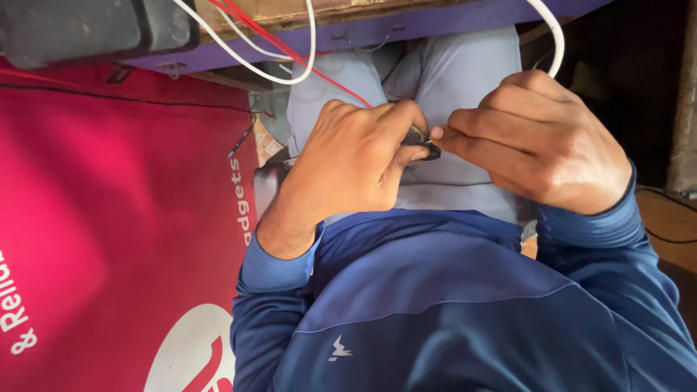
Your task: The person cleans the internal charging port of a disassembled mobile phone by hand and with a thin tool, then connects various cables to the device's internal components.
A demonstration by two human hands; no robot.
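Carefully, we pinch the small black part (422, 144) between the left hand's (356, 163) thumb and forefinger, fingers narrow around it. Our right hand's (537, 141) fingers press closed against its tip. We should keep both grips steady, the red wire (319, 71) slack above them.

A small dark, flat plastic part (421, 143) sits pinched between fingertips, mostly hidden, just above the grey trouser lap (450, 80).

A large red banner (109, 218) with white lettering is covering the left side, a purple-edged wooden surface (377, 29) is running along the top, and shadow is darkening the right.
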